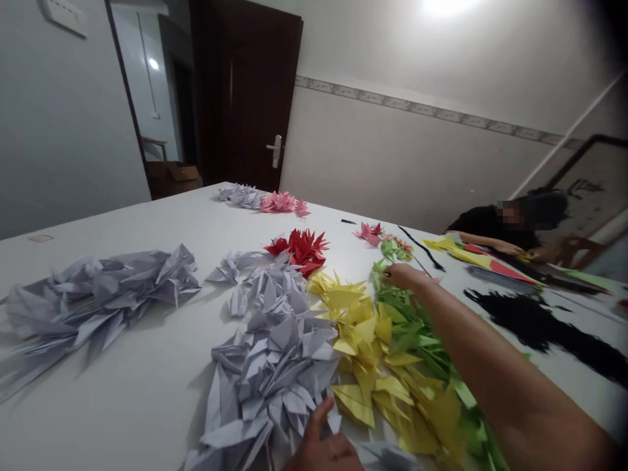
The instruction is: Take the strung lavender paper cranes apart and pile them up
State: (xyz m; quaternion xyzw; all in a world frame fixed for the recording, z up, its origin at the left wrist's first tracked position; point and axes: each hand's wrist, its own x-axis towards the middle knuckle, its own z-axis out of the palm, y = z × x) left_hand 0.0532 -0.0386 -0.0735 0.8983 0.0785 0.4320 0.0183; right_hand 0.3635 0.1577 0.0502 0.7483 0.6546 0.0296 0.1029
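Note:
My right hand (401,275) reaches across to the far end of a row of green folded paper pieces (417,330). Its fingers curl down together at the green paper, and what is between them is hidden. At the bottom edge, my left hand (326,448) is partly cut off; one finger points up and apart from the others, at the near side of a heap of pale grey folded paper pieces (275,366). Between the grey and green heaps lie yellow folded paper pieces (363,333). Red folded paper pieces (301,250) sit just beyond the grey heap.
Another grey paper heap (103,294) lies left on the white table (147,392). Pink pieces (279,201) are at the far edge. Black strips (544,324) lie right, near a co-worker (510,219) handling something yellow. A dark door (240,91) stands behind.

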